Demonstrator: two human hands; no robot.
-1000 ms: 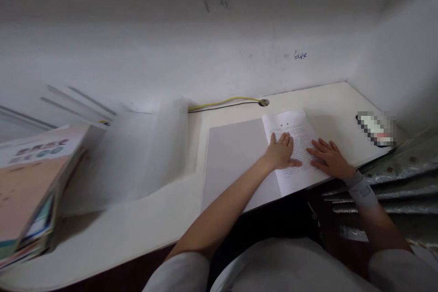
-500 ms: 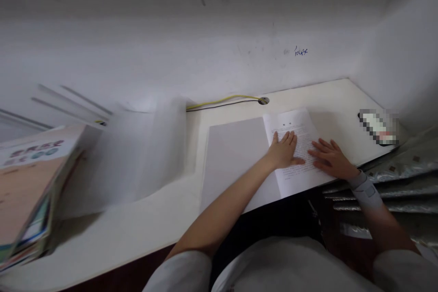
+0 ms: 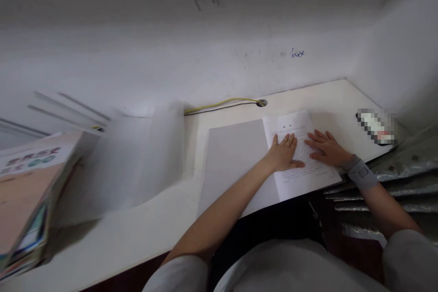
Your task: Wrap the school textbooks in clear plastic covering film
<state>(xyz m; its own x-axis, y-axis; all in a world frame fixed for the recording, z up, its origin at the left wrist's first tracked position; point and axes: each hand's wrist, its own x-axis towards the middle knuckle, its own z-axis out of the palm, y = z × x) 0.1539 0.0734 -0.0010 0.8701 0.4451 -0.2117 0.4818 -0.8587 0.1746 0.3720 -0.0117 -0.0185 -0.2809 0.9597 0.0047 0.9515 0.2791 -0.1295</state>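
Observation:
An open book [image 3: 236,155] lies on the white desk, with a plain grey page on the left and a printed white page on the right. My left hand [image 3: 283,153] rests flat on the printed page near the fold, its fingers spread. Close beside it, my right hand [image 3: 326,147] lies over the page's right edge, fingers stretched out. A grey band [image 3: 361,171] circles my right wrist. Neither hand grips anything.
A stack of books [image 3: 30,196] stands at the left. A blurred whitish sheet-like thing [image 3: 147,159] is beside it. Yellow and black cables [image 3: 229,101] run into a desk hole [image 3: 262,103]. A pixelated object [image 3: 376,127] lies far right, above silvery packages [image 3: 397,178].
My right hand has moved slightly left and up along the page, uncovering its lower right corner. My left hand stays flat in place. The view has shifted a little.

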